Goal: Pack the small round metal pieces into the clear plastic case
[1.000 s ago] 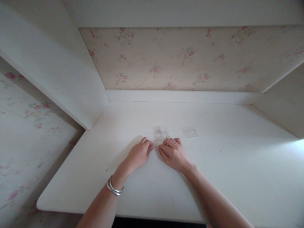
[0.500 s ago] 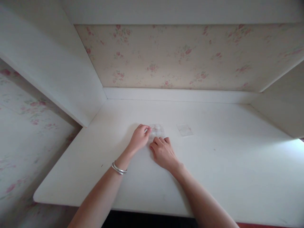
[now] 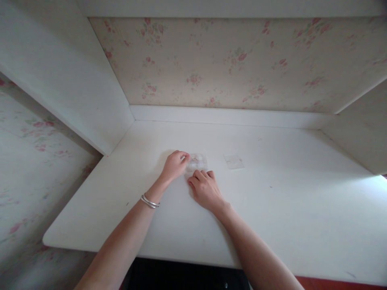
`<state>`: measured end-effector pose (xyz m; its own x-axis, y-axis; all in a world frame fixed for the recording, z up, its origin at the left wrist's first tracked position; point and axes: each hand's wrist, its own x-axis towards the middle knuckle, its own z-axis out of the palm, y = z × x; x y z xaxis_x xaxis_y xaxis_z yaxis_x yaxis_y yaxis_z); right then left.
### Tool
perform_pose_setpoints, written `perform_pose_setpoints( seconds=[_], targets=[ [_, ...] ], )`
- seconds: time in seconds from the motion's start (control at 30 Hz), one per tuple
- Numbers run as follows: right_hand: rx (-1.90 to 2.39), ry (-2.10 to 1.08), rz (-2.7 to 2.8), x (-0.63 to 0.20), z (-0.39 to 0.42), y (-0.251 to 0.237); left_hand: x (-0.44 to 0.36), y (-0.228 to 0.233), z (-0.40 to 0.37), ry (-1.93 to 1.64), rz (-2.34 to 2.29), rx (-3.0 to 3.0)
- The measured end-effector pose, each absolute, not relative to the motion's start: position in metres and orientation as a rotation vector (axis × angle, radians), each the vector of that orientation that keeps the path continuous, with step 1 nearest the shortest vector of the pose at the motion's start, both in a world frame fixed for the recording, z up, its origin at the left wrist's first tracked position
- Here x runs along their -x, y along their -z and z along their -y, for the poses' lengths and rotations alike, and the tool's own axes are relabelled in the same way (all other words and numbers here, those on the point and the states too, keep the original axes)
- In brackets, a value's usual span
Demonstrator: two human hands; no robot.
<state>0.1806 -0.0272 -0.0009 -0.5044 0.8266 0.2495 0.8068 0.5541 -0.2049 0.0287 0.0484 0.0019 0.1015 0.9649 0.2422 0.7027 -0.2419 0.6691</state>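
Note:
A small clear plastic box [image 3: 198,161] lies on the white desktop between my two hands, with faint small pieces or marks visible inside it. At its left edge, the thumb and forefinger of my left hand [image 3: 174,166] are pinched together. My right hand [image 3: 207,190] rests at the box's near edge with its fingers curled against it; the fingertips are partly hidden. Off to the right, apart from both hands, a flat clear square lid [image 3: 234,161] lies on the desk.
The white desk [image 3: 302,217] runs back to a low ledge [image 3: 229,117] under floral wallpaper [image 3: 193,60]. A white side panel [image 3: 90,88] rises at the left, and another panel [image 3: 365,129] stands at the right. A dark opening [image 3: 187,276] shows below the front edge.
The camera view has shifted slightly, so the desk sits a little higher in the picture. Both hands stay at the box, with only slight finger movement; the lid has not moved.

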Motion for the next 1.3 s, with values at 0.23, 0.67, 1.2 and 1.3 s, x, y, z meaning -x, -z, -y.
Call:
perform_pose_setpoints(
  seconds=[0.23, 0.67, 1.2, 1.3],
  targets=[
    [1.279, -0.233, 2.202, -0.187, 0.021, 0.004, 0.0, 0.006, -0.001, -0.883, -1.495, -1.777],
    [1.459, -0.146, 1.917, -0.197, -0.023, 0.009, -0.016, 0.001, 0.019, -0.65, -1.336, -2.257],
    [1.502, -0.128, 2.042, -0.198, -0.034, -0.001, -0.019, 0.002, 0.023, -0.538, -1.382, -2.362],
    [1.467, -0.212, 1.889, -0.212, -0.028, 0.004, -0.02, 0.002, 0.022, -0.572, -1.364, -2.369]
  ],
)
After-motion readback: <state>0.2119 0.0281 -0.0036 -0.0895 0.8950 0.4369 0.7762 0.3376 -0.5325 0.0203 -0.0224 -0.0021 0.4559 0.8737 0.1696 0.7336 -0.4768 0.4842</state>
